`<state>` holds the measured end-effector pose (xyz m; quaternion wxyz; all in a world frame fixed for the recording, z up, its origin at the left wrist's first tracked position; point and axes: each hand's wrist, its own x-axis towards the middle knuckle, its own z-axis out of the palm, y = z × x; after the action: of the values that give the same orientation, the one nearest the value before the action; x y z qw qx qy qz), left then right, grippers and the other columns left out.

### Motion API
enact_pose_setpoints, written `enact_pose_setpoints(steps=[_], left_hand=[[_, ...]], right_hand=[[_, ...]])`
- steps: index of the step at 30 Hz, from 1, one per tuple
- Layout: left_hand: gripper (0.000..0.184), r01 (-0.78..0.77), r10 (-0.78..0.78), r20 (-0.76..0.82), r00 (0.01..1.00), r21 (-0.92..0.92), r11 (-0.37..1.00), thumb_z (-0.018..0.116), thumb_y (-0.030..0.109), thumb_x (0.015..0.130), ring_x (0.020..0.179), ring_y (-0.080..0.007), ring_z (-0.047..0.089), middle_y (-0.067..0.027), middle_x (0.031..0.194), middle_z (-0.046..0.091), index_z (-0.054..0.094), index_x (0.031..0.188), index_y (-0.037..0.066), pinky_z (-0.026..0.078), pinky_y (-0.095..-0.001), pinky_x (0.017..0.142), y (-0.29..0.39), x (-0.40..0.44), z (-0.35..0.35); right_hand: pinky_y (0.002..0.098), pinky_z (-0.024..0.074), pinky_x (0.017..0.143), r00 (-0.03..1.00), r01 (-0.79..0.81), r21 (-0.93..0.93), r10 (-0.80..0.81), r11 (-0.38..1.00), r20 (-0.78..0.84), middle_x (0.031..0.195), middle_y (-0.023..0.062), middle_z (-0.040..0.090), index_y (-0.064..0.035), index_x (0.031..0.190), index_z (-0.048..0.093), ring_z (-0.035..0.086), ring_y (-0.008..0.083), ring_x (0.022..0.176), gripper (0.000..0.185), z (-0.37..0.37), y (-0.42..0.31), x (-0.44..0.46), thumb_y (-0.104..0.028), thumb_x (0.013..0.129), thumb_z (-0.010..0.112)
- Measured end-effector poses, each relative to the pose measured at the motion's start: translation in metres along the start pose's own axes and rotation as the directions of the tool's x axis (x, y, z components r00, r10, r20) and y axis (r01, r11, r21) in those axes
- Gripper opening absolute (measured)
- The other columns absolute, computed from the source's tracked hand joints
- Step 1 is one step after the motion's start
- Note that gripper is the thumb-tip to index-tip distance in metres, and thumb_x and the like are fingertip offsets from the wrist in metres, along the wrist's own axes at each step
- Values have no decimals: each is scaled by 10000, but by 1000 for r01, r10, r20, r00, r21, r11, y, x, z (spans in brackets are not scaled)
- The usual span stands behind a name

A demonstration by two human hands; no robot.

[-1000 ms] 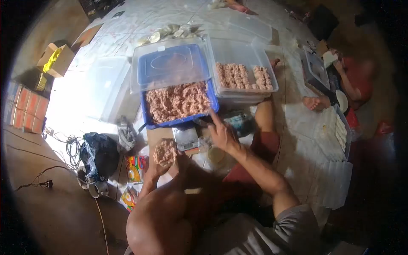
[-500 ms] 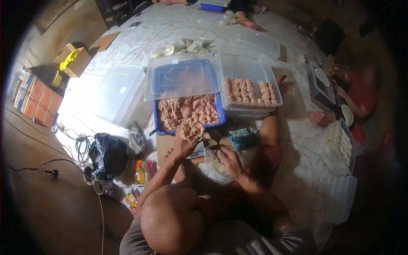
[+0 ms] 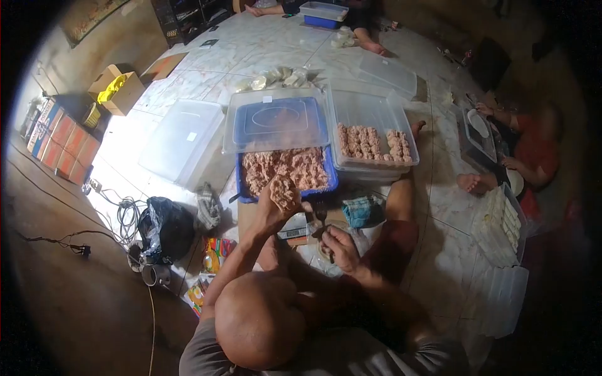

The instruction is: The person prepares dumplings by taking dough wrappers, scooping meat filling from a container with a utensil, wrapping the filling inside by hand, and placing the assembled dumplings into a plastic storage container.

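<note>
My left hand [image 3: 273, 212] holds a lump of pinkish minced mixture [image 3: 284, 192] at the front edge of the blue tub [image 3: 333, 182]. More of the same mixture fills that tub, whose back half lies under a clear lid [image 3: 276, 120]. In my right hand [image 3: 342, 248] is a fork [image 3: 320, 214], tines up, to the right of the lump. A scale [image 3: 292, 234] is partly visible between my hands. The clear box [image 3: 414, 156] at the right of the tub holds rows of shaped mixture pieces.
A folded teal cloth [image 3: 356, 212] lies right of the fork. Left are a black bag [image 3: 166, 229], a grey cloth [image 3: 208, 205] and cables. At right, a person in red [image 3: 536, 141] sits near a container of white rolls [image 3: 498, 225]. Another person's legs show at the back.
My left hand with the mixture has risen from low on the left to the tub's front edge. My right hand has drawn back from the tub and now holds the fork upright. The view has shifted.
</note>
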<state>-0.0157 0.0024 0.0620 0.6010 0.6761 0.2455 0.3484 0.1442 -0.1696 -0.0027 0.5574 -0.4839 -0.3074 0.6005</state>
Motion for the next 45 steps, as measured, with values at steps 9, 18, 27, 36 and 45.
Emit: enact_pose_setpoints(steps=[9,18,27,36,45], left_hand=[[445,-106,151,-285,947,169,980,891,221,746,753,-163,591,-81,852,633,578,997,28,490,-310,662,-25,-11,10],[699,156,-154,-61,986,32,987,960,223,660,840,-131,577,-47,947,613,572,1201,11,492,-276,733,12,-5,-11],[628,21,-28,-36,999,-180,983,945,82,645,857,-91,610,-11,953,657,567,1140,-1,523,-259,793,-3,-1,8],[418,-13,4,-140,990,-62,998,843,16,757,802,-76,562,16,904,600,554,1057,51,493,-241,734,15,-3,9],[507,-81,77,64,995,60,995,934,98,697,745,-36,510,44,871,566,563,1036,30,441,-202,660,-38,-8,18]], right_hand=[[332,440,688,900,321,-635,-436,703,-29,844,28,552,-1,970,611,533,154,778,181,19,-20,18,-149,1028,524],[199,355,619,998,65,-143,-62,988,24,779,-38,451,-41,1040,594,411,44,699,175,-2,0,-1,-182,1055,492],[244,372,625,986,154,-60,-157,986,-50,795,-18,467,-44,940,560,441,73,708,148,10,4,-2,-129,1040,493],[323,410,677,942,218,-286,-278,933,-190,793,17,528,1,894,558,491,136,748,189,5,-25,2,-132,1023,521],[354,434,694,909,340,-515,-416,787,-35,826,99,534,18,922,559,519,220,748,136,26,10,13,-92,997,533]])
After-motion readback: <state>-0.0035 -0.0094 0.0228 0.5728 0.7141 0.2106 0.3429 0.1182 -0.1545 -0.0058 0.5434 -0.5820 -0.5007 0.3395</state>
